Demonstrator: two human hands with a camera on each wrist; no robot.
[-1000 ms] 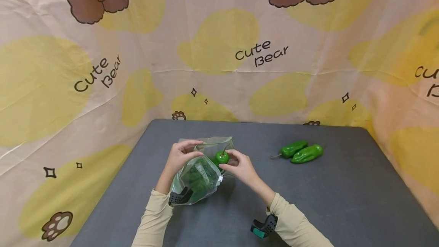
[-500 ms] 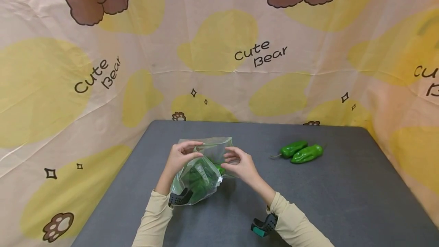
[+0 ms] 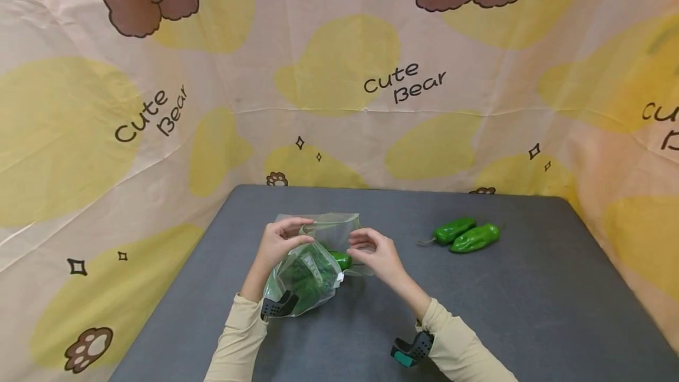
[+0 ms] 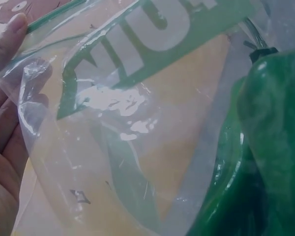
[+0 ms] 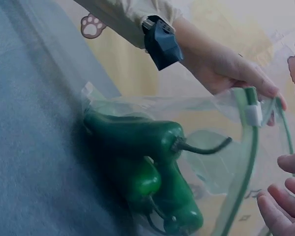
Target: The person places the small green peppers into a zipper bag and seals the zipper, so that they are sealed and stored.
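A clear zip bag (image 3: 334,231) with green trim stands open-mouthed on the table. My left hand (image 3: 279,241) pinches its rim on the left side; in the left wrist view the thumb and fingers lie along the green-edged film. Several green peppers (image 5: 137,140) are piled inside the bag, stems toward the mouth, and one pepper (image 3: 341,260) shows at the opening in the head view. Beside the mouth on the right is my right hand (image 3: 378,254), fingers spread and bent loosely, holding nothing. Whether its fingertips touch the bag's edge, I cannot tell.
Two more green peppers (image 3: 474,238) lie side by side on the grey table (image 3: 509,305), to the right of the hands. A white slider (image 5: 253,115) sits on the bag's green zip. Behind the table hangs a printed cloth (image 3: 339,93).
One second ago my right hand held a green pepper at the bag's mouth. It has let go, and the pepper is down inside. The right hand has since drawn slightly right; the left stays put.
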